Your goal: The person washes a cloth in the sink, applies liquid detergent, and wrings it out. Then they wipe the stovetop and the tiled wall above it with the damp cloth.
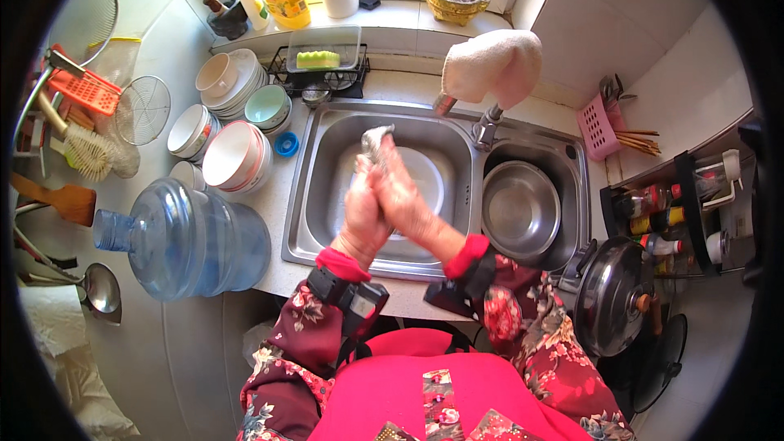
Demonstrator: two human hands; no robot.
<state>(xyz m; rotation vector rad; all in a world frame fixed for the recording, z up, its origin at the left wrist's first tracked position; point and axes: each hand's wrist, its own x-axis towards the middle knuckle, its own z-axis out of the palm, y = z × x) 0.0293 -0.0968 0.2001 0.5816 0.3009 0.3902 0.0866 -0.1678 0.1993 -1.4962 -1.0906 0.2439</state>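
Note:
Over the large left basin of the stainless steel double sink (298,220), my left hand (361,211) and my right hand (404,193) press together, palm against palm. Squeezed between them is a crumpled greyish cloth (376,135), its end sticking out past the fingertips. How much of it lies inside the palms is hidden. Beneath the hands, a large round metal vessel or lid (425,177) lies in the basin, partly covered by my hands. To the right, the small basin holds a stainless steel bowl (520,208). A cloth (484,64) drapes over the faucet (487,128).
Left of the sink lies a big blue water jug (196,239), below stacked bowls (236,156) and plates (242,82). A sponge (317,60) sits in a plastic box behind. A lidded pan (612,297) and a bottle rack (692,214) stand on the right.

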